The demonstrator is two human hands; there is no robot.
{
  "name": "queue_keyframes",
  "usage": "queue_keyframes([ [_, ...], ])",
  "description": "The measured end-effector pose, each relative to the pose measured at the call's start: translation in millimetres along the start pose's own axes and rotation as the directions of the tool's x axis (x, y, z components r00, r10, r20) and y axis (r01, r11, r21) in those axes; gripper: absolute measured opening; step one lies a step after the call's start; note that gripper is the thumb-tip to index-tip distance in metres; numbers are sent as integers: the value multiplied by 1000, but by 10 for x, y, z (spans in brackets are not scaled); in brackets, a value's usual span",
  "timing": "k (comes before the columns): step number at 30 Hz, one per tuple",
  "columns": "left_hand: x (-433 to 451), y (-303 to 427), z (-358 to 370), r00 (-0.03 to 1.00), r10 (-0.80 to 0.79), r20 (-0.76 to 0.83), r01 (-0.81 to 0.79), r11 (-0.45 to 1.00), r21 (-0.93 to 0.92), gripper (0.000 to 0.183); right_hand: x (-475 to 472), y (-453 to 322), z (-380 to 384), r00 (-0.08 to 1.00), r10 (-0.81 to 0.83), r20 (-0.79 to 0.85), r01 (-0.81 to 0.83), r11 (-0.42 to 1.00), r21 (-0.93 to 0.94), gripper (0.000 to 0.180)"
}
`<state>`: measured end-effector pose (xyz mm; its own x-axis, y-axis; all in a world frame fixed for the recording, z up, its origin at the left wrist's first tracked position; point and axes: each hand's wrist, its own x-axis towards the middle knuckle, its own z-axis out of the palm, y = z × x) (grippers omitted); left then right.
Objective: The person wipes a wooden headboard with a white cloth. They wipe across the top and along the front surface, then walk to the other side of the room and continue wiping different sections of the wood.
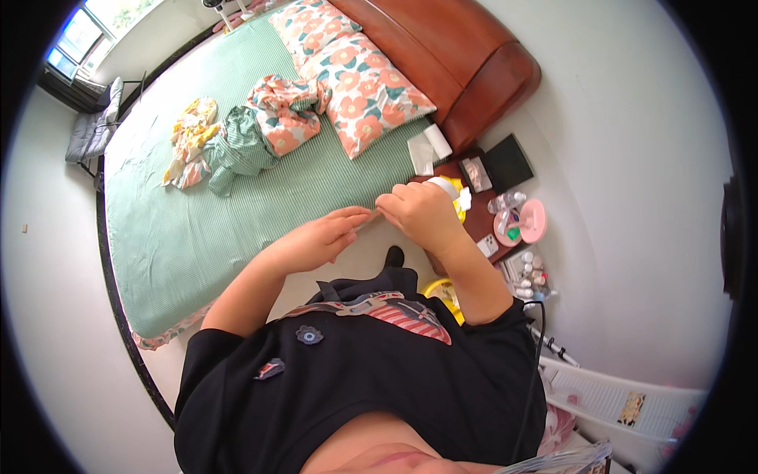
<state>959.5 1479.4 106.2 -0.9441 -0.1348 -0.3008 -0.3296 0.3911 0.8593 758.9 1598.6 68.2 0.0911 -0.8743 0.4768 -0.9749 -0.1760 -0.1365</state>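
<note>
My left hand (323,240) is over the near edge of the bed, its fingers straight and close together. To its right, my right hand (423,213) has its fingers curled and pinches one end of a small, thin, pale item (372,217). The item's other end meets my left fingertips; whether they grip it is unclear. Beyond both hands, the bed (331,183) bears a green striped sheet, floral pillows (370,89) and a row of crumpled cloths (243,142). Right beside my right hand is a white round object (444,186), partly covered by the hand.
A dark red nightstand (478,222) at the right holds a tissue pack (475,173), a clear bottle (506,202), a phone (487,245) and a pink stand (533,220). Below it are a bin of small bottles (530,275) and a yellow-rimmed bin (435,286). A folding chair (95,130) stands far left.
</note>
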Motion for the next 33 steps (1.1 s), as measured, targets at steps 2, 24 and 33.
queue_keyframes([
  [2, -125, -87, 78, 999, 16, 40, -17, 1000, 26, 38, -160, -211, 27, 999, 51, 6, -51, 999, 3, 10],
  [24, -398, -1770, 1476, 877, -466, 113, 480, 850, -219, 43, -4265, -254, 811, -46, 958, 282, -953, -127, 275, 24],
  [33, -1385, -2412, 1923, 575, -817, 29, 811, 566, -146, 47, -6067, -172, 2083, -491, 809, 322, -725, -585, 363, 32],
])
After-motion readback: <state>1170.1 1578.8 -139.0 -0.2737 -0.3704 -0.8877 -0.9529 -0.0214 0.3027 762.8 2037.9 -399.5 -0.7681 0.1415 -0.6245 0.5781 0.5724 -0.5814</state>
